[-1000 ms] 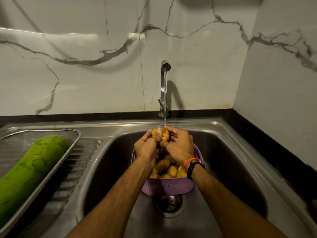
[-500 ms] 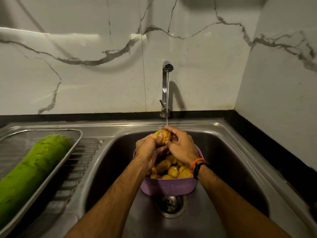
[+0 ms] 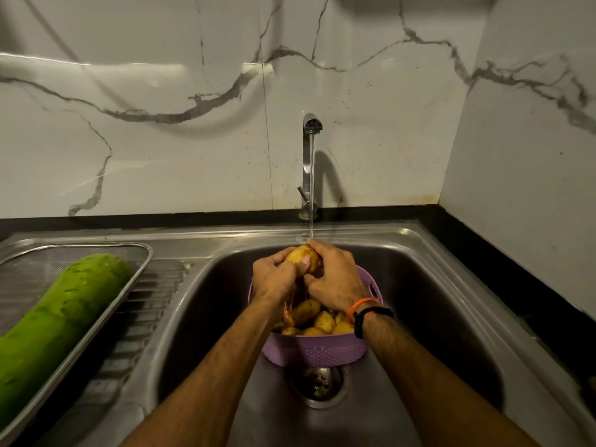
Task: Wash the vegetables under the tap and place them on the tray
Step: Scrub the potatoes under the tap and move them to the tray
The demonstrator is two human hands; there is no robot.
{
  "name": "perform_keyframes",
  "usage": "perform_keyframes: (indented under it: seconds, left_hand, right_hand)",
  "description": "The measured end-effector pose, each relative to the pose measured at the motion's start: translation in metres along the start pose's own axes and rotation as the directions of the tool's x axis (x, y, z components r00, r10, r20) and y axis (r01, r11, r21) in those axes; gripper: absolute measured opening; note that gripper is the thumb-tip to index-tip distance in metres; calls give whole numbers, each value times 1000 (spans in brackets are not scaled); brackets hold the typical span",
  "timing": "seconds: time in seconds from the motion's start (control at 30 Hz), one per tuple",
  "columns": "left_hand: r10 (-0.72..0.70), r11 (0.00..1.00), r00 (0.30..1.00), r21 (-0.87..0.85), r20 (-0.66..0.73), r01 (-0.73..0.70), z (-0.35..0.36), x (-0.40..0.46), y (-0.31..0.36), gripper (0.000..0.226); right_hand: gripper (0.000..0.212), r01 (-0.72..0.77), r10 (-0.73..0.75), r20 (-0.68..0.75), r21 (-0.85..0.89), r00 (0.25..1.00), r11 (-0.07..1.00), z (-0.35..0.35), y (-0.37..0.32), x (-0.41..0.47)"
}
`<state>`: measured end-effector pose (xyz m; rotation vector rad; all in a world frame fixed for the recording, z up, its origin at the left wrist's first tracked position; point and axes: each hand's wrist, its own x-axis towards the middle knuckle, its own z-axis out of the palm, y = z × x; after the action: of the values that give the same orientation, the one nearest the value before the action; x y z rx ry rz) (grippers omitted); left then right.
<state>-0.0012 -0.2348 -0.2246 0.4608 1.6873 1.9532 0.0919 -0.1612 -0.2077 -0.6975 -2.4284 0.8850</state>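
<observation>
Potato point(image 3: 301, 255) now lower in hands

gourd point(image 3: 61, 321) cut off at left edge, potato point(image 3: 298, 254) half hidden by fingers point(image 3: 325, 253)

Brushed stainless-steel sink point(image 3: 419, 285) with a dull sheen; shiny chrome tap point(image 3: 306, 162); glossy veined white marble wall point(image 3: 161, 124); perforated lilac plastic basket point(image 3: 317, 353); fine metal mesh tray point(image 3: 135, 269).

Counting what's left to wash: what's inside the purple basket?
The purple basket holds several yellow-brown potatoes; about five show. The left hand and right hand, gripping another potato under the tap, hide the far side.
</observation>
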Motion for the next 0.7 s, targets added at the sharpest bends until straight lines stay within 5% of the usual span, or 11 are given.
perform_keyframes:
  seconds: [0.1,0.23,0.4,0.57,0.7]
  left_hand:
    - [-4,999,1000,36,-22,5,1,2,-3,28]
    - [-4,999,997,46,-80,7,4,4,-3,31]
    - [11,992,1000,127,-26,-8,0,5,-4,51]
    - [-9,1000,997,23,-81,11,2,5,-2,19]
    - [9,1000,999,1,-40,-9,5,1,0,20]
  right_hand:
    - [78,14,-13,64,-25,998,1000,1,3,1]
    - [70,37,-39,-48,-51,998,998,2,2,0]
    - [82,66,-33,188,-171,982,983,3,-3,1]
    - [59,95,-103,-50,-134,993,986,1,-4,-3]
    - [76,42,-42,14,-48,999,998,3,-3,0]
